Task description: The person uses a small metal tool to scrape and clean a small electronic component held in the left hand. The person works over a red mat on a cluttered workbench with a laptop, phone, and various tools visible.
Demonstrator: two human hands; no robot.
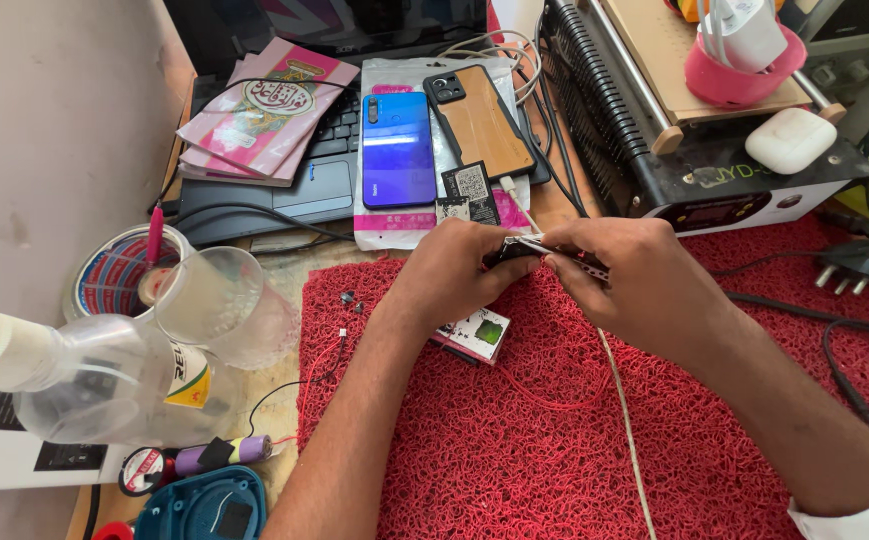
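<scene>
My left hand [451, 268] grips a small dark part over the red mesh mat [514, 440]. My right hand [634, 280] pinches metal tweezers [539, 247], and their tips meet the dark part between my two hands. Under my left wrist lies a small circuit board [479, 333] with a green patch. A thin red wire [534, 395] and a white cable [624, 420] run across the mat below my hands. Tiny dark screws [351, 299] sit on the mat's left edge.
A blue phone [398, 148] and a phone with a brown back [480, 118] lie behind my hands on a clear pouch. Pink booklets [264, 110] rest on a laptop [294, 190]. A black heating machine [714, 150] stands at right, a clear plastic bottle [114, 380] at left.
</scene>
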